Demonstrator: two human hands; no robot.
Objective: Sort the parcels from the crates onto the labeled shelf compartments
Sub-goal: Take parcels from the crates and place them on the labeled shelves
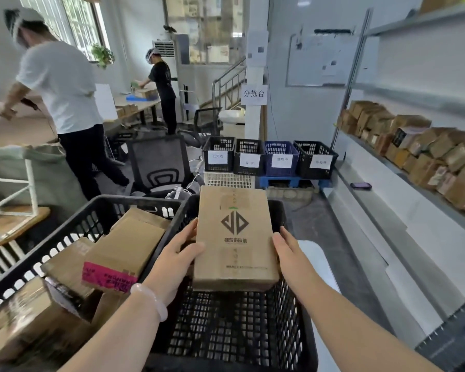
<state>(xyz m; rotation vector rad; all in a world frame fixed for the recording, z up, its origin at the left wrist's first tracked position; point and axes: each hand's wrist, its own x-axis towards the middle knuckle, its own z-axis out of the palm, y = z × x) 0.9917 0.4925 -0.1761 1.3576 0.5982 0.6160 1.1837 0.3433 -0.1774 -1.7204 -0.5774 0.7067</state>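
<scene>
I hold a flat brown cardboard parcel [235,237] with a dark diamond logo above a black mesh crate [239,331]. My left hand [179,253] grips its left edge, thumb on top and fingers underneath. My right hand [286,247] presses against its right edge with fingers fairly straight. To the left, a second black crate [73,224] holds several brown parcels, one with a pink label [110,275]. The grey shelf [403,167] on the right carries rows of brown parcels [419,151].
Several labelled crates, black ones [219,157] and a blue one [281,158], stand in a row ahead. A black office chair [159,165] stands beyond the left crate. Two people work at the left, one [65,103] close, one [163,87] at a far table. A phone [361,185] lies on the ledge.
</scene>
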